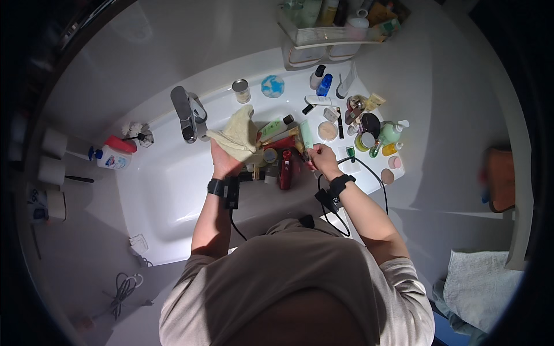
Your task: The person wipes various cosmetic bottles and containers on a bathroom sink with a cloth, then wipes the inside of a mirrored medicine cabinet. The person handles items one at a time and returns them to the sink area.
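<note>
My left hand (226,161) holds a crumpled pale yellow cloth (239,135) over the basin of the white sink (162,190). The cloth covers most of its fingers. My right hand (323,158) grips the lower end of a mint green squeeze tube (306,133), which points away from me. Between my hands lies a heap of cosmetics in the basin: a green-and-white bottle with a black cap (275,127), a dark red bottle (285,171), a round yellowish jar (270,155) and several tubes. Parts of the heap are in shadow or overlap.
A chrome faucet (185,114) rises at the back left, near a lidded can (241,91) and a blue-and-white disc (272,86). Several bottles, a powder compact (327,131) and a green pump bottle (393,131) crowd the right ledge. A loaded wall shelf (329,36) overhangs the back. A black cable (375,176) loops beside my right wrist.
</note>
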### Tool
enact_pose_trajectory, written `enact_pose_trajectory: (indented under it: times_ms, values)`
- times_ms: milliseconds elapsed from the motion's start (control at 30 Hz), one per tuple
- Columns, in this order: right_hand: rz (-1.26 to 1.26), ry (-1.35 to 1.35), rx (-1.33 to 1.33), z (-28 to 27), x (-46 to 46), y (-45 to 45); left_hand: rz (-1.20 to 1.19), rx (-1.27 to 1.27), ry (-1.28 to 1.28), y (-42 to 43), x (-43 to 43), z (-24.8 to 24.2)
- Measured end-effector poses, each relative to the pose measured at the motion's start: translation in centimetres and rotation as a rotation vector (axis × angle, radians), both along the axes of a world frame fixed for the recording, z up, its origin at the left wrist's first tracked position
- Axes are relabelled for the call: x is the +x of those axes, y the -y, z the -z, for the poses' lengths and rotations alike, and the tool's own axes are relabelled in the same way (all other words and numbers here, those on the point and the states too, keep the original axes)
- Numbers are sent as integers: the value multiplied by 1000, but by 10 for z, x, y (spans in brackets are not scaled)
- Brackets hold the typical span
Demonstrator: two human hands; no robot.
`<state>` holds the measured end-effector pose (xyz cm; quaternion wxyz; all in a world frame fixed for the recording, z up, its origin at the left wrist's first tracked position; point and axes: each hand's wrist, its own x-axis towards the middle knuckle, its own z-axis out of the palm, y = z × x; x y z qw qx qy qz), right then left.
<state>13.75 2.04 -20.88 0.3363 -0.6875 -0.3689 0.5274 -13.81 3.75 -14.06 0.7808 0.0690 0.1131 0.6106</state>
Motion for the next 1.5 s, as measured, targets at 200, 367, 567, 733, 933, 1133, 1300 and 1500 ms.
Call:
enact_pose_trajectory:
  times_ms: [200, 367, 567, 733, 933, 1133, 1300, 1500]
  values:
    - [-213, 331, 211, 30, -5, -10, -206, 100, -527, 21, 12, -34]
    - [-351, 36, 109, -47, 8, -18, -362, 421, -1141, 17, 6, -57]
    - [-413, -52, 480, -274, 47, -32, -311, 325, -841, 18, 2, -71]
    - [-150, 567, 1118, -439, 94, -110, -281, 352, -795, 21, 3, -76]
    - [-71, 1464, 895, -534, 136, -215, -151, 144, -344, 23, -12, -67]
    - [-168, 2025, 741, -545, 167, -273, -315, 70, -381, 32, -25, -56]
    - [-106, 2241, 598, -533, 166, -290, -324, 144, -497, 40, -27, -66]
    - [-106, 2296, 489, -527, 160, -298, -342, 125, -515, 44, -32, -63]
